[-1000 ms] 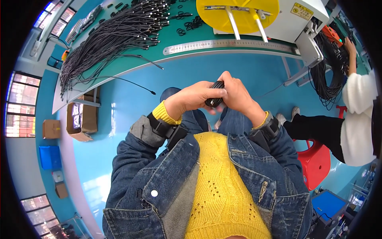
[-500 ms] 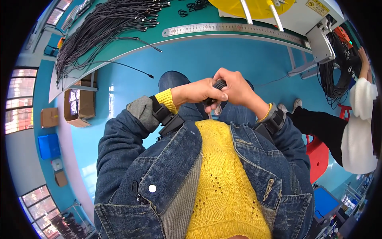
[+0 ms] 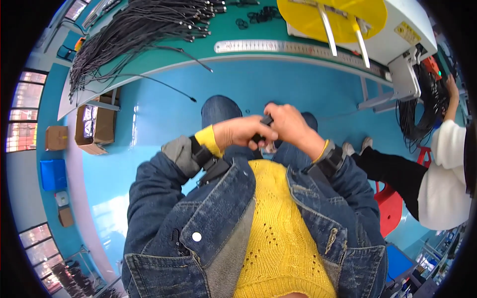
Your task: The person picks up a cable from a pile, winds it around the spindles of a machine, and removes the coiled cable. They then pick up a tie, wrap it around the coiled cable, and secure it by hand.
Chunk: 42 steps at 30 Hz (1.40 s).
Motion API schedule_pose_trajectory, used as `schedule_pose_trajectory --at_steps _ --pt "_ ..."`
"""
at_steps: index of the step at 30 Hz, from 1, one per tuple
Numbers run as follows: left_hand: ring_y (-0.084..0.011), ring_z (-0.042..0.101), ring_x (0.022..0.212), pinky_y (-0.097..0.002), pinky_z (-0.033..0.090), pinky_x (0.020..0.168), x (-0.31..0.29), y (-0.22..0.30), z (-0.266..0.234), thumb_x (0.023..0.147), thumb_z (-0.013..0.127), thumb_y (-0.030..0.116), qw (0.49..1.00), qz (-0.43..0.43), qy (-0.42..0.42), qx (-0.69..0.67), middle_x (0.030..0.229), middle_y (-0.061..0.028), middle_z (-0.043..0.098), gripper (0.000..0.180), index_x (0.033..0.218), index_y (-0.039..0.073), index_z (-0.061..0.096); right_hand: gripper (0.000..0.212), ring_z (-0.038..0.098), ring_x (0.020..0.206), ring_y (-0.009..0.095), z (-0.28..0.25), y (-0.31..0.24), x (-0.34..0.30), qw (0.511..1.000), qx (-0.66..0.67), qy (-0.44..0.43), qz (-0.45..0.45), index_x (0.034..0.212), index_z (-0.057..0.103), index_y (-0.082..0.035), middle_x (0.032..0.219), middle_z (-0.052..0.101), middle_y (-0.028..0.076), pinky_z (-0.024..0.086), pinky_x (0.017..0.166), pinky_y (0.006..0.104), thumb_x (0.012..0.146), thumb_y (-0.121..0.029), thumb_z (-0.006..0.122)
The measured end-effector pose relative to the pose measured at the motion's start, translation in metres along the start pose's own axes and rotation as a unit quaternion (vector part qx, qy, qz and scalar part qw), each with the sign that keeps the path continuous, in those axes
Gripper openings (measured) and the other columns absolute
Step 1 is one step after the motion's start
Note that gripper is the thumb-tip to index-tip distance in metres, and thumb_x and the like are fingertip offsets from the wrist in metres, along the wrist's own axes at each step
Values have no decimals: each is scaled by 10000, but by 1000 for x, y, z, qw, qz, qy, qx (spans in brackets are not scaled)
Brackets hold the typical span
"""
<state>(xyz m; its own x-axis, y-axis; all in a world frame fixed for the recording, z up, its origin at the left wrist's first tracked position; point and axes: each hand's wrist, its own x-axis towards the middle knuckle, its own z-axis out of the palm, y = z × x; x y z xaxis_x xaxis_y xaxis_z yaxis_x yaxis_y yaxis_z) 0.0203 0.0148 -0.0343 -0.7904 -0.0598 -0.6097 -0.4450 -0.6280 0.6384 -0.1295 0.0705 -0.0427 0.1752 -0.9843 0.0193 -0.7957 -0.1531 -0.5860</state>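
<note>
My two hands meet in front of my lap, above my knees. Between them is a small bundle of coiled black cable (image 3: 266, 120), mostly covered by fingers. My left hand (image 3: 243, 131) is closed round it, thumb pointing toward the right hand. My right hand (image 3: 290, 124) grips the bundle's other side with curled fingers. Beyond, on the green-topped table (image 3: 238, 35), a big heap of black cables (image 3: 144, 30) lies at the left, and one loose cable end (image 3: 193, 99) hangs over the front edge.
A steel ruler (image 3: 278, 46) lies along the table's edge, beside a machine with a yellow disc (image 3: 343, 15). Small black loops (image 3: 263, 15) lie behind it. A cardboard box (image 3: 102, 124) stands left. At right are a person in white (image 3: 444, 184), a red stool (image 3: 390, 208) and hanging cables (image 3: 420, 109).
My view has shifted a little, so the table and machine appear farther right. Both hands have changed their grip on the cable bundle, and less of its coil shows.
</note>
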Motion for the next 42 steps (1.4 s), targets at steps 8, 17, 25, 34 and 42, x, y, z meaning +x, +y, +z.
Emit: schedule_pose_trajectory --at_steps 8,17,25,34,42 --pt "-68 418 495 -185 288 381 -8 -36 -26 789 584 121 991 100 92 20 624 -1 454 109 762 55 502 137 593 615 365 12 -23 25 996 -24 -10 -84 785 559 -19 647 594 182 477 547 426 687 -113 576" --pt "-74 434 552 -188 317 427 -46 -34 -59 812 562 125 934 248 165 -195 675 8 455 94 789 74 486 131 595 770 309 -46 3 171 970 -36 236 -41 820 640 -69 805 621 140 476 673 390 716 -143 607" --pt "-76 437 530 -201 327 437 -62 10 -74 805 565 135 918 308 217 -123 633 9 455 101 764 66 503 151 565 611 194 -52 34 236 971 42 222 79 841 659 -46 740 621 84 446 561 315 741 -158 640" --pt "-89 469 500 -227 371 440 -4 162 -125 715 649 72 851 392 348 -26 615 0 499 144 775 54 519 139 438 520 32 -61 9 209 846 455 181 213 871 656 -15 672 574 -24 329 446 159 777 -116 652" --pt "-107 501 542 -247 414 478 25 179 -121 689 661 50 828 373 414 68 650 -14 527 179 812 36 532 138 443 504 64 -60 29 203 876 401 202 175 827 651 -24 664 574 -8 372 456 217 761 -144 663"
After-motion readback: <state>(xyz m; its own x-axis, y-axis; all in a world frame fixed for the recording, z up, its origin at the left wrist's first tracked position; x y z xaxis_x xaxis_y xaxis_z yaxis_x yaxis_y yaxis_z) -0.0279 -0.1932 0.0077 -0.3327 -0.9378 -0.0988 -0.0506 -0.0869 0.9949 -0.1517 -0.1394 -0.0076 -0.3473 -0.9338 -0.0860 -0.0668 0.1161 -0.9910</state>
